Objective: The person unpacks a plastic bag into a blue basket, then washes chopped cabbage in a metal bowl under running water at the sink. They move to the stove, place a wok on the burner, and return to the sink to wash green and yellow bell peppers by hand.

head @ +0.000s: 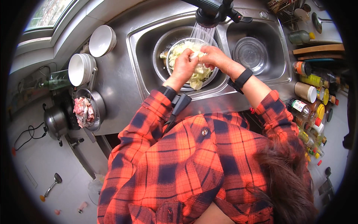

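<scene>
My left hand (pixel 184 65) and my right hand (pixel 216 57) meet over a metal bowl (pixel 211 80) heaped with torn pale green leaves (pixel 197 76), which look like cabbage. Both have their fingers closed on leaves between them. Water sprays from the black faucet head (pixel 207 18) onto the leaves and close by my fingers. Beneath, a larger metal basin (pixel 157 63) stands in the left sink bowl, with some leaf bits at its left side. My fingertips are partly hidden among the leaves.
The right sink bowl holds a round metal dish (pixel 250 54). White bowls (pixel 102 41) are stacked on the left counter, near a metal bowl (pixel 98 105) of raw meat (pixel 84 112) and a green glass bottle (pixel 57 79). Bottles and jars (pixel 307 91) crowd the right side beside wooden boards (pixel 318 49).
</scene>
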Available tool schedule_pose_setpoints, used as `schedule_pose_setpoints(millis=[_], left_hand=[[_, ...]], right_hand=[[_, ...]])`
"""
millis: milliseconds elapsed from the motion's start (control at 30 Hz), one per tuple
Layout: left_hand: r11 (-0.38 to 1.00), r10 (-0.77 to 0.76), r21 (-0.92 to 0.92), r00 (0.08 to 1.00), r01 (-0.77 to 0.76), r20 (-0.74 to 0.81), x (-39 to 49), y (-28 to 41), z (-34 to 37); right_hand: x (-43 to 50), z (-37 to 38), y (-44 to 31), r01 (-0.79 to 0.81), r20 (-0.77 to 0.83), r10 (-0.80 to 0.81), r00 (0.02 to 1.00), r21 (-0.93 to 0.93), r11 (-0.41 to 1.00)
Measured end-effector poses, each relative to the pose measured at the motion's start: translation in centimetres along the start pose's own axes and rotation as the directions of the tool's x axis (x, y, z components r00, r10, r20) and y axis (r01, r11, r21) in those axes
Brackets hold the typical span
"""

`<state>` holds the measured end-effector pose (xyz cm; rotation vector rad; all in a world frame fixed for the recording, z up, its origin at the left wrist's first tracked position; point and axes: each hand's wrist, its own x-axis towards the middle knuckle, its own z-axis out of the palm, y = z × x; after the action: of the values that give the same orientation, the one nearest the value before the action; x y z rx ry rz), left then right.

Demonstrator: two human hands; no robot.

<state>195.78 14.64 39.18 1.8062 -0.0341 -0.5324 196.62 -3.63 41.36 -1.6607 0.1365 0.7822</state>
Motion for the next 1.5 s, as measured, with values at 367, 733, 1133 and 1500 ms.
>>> schedule_pose_setpoints(millis=[367, 733, 1133, 1500], left_hand=[[0.866, -0.068, 0.481, 0.986, 0.134, -0.152, 0.7, -3.6, -2.4], [0.532, -0.046, 0.846, 0.999, 0.019, 0.007, -1.5, -3.6, 0.2], [0.344, -0.381, 0.936, 0.901, -0.07, 0.207, 2.3, -4.1, 1.8], [0.879, 0.147, 0.4, 0.945, -0.261, 0.293, -5.5, 0.8, -4.2]], right_hand=[[1.1, 0.0, 2.2, 0.06, -0.344, -0.296, 0.891, -0.557, 0.829], [1.6, 2.3, 1.9, -0.043, -0.054, 0.007, 0.999, -0.715, 0.697], [-3.3, -2.4, 2.2, -0.226, -0.113, 0.206, 0.972, -0.209, 0.951], [-3.0, 6.8, -1.0, -0.154, 0.038, 0.15, 0.988, 0.162, 0.975]])
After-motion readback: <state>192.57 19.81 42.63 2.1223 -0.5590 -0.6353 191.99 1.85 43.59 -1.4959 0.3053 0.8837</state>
